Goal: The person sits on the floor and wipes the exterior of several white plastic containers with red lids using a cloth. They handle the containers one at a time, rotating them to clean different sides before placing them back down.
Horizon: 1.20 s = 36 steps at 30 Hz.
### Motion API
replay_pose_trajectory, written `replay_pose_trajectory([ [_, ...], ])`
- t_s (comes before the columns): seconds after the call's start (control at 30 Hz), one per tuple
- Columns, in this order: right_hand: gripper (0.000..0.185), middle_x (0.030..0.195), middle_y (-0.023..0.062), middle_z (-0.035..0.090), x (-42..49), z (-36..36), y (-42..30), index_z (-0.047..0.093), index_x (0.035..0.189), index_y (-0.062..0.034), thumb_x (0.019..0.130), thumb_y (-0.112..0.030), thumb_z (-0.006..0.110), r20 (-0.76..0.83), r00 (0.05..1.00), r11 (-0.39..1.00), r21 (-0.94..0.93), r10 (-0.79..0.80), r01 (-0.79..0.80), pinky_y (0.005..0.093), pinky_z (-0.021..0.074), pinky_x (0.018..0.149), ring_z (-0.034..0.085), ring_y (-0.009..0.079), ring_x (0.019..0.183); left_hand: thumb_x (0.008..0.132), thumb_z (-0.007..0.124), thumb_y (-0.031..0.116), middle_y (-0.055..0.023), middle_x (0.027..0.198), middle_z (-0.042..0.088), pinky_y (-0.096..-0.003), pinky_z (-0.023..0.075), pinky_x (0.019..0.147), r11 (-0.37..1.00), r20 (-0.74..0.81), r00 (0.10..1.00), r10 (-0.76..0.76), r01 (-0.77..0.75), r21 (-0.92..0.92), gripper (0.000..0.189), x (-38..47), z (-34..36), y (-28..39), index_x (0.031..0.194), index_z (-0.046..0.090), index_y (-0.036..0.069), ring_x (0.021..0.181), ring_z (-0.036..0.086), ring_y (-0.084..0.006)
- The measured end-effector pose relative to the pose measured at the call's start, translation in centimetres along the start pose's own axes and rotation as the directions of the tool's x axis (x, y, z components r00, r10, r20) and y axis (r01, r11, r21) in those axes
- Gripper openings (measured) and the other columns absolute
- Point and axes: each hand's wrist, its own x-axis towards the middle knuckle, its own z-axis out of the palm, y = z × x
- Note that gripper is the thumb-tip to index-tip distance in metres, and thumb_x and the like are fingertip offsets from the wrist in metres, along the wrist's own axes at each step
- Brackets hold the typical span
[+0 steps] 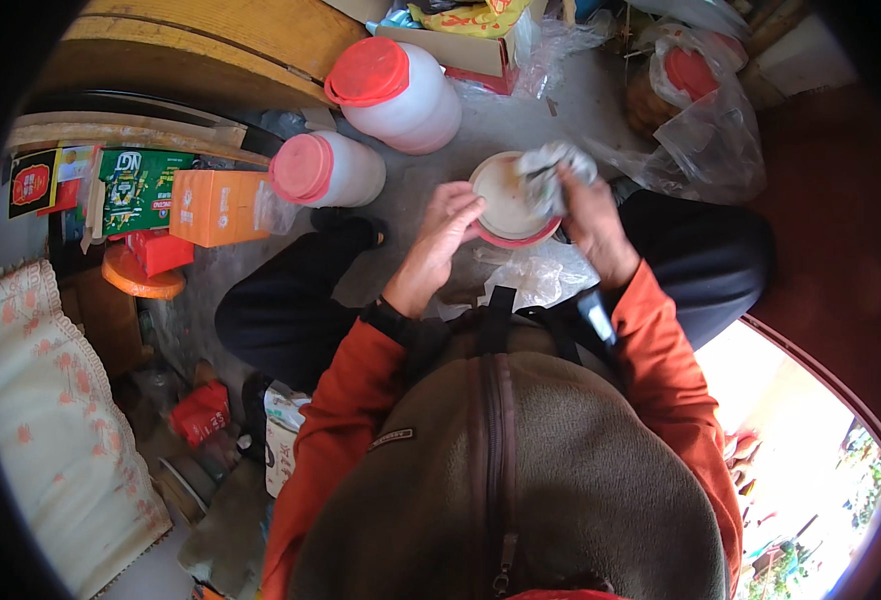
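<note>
Between my knees is a round container (502,201) with a pale top surface and a red rim; its depth cannot be told from above. My left hand (446,225) grips its left edge, thumb on top and fingers along the rim. In my right hand (593,221) is a crumpled, light patterned cloth (553,171). The cloth rests over the right side of the container's pale surface and hides part of it. Just below the container, crumpled clear plastic (542,277) lies near my lap.
Two white plastic jars with red lids (354,169) (403,97) stand ahead-left on the concrete floor. Gift boxes (219,206) line the left side. A cardboard box (455,52) is ahead, a clear plastic bag (710,142) ahead-right. A dark red door panel (830,247) borders the right.
</note>
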Motion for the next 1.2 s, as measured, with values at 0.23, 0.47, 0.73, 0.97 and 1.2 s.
replay_pose_trajectory([
  [0.23, 0.035, 0.109, 0.0107, 0.069, 13.3, -6.3, -0.7, 0.062, 0.120, 0.0043, 0.093, -0.017, 0.071, -0.499, 0.855, 0.975, -0.218, -0.142, 0.035, 0.0358, 0.0547, 0.075, 0.067, 0.0202, 0.090, 0.095, 0.061, 0.061, -0.0168, 0.160, 0.030, -0.0612, 0.0411, 0.108, 0.910, -0.231, 0.886, -0.402, 0.415, 0.008, 0.088, 3.6, 1.8, -3.4, 0.157, 0.018, 0.015, 0.149, 0.026, -0.0396],
  [0.47, 0.030, 0.111, 0.0124, 0.071, 12.3, -5.9, 8.0, 0.063, 0.121, 0.0000, 0.099, -0.020, 0.065, -0.307, 0.943, 0.974, -0.220, -0.129, 0.061, 0.0382, 0.0554, 0.082, 0.068, 0.0236, 0.096, 0.098, 0.047, 0.068, -0.0111, 0.157, 0.035, -0.0554, 0.0541, 0.097, 0.961, -0.019, 0.961, -0.277, 0.277, -0.020, 0.080, 4.7, 2.6, -6.4, 0.155, 0.022, 0.018, 0.131, 0.054, -0.0336],
  [0.73, 0.037, 0.119, 0.0105, 0.071, 7.6, -3.0, 12.7, 0.063, 0.128, -0.0042, 0.096, -0.023, 0.064, -0.472, 0.882, 0.954, -0.272, -0.015, -0.129, 0.0353, 0.0515, 0.088, 0.067, 0.0214, 0.104, 0.093, 0.074, 0.043, -0.0236, 0.147, 0.050, -0.0366, 0.0433, 0.108, 0.907, -0.045, 0.999, 0.022, -0.001, 0.422, 0.095, 10.8, -4.4, -2.1, 0.159, 0.022, -0.001, 0.132, 0.053, -0.0267],
  [0.97, 0.043, 0.116, 0.0177, 0.072, 7.9, -3.1, 14.4, 0.065, 0.127, -0.0040, 0.091, -0.028, 0.066, -0.475, 0.866, 0.901, -0.291, 0.156, -0.322, 0.0406, 0.0524, 0.089, 0.070, 0.0308, 0.105, 0.090, 0.076, 0.043, -0.0255, 0.151, 0.045, -0.0396, 0.0362, 0.115, 0.740, 0.064, 0.987, 0.148, -0.154, 0.654, 0.093, 13.1, -7.2, -0.8, 0.157, 0.028, -0.001, 0.139, 0.046, -0.0340],
  [1.2, 0.048, 0.118, 0.0244, 0.069, 8.5, -2.6, 9.8, 0.061, 0.131, -0.0081, 0.095, -0.041, 0.061, -0.171, 0.954, 0.761, -0.644, -0.245, 0.079, 0.0429, 0.0505, 0.096, 0.066, 0.0399, 0.114, 0.081, 0.077, 0.050, -0.0219, 0.159, 0.032, -0.0714, 0.0198, 0.114, 0.114, 0.165, 0.745, 0.646, -0.308, 0.944, 0.085, 8.6, 0.8, -3.1, 0.152, 0.042, 0.018, 0.150, 0.024, -0.0422],
])
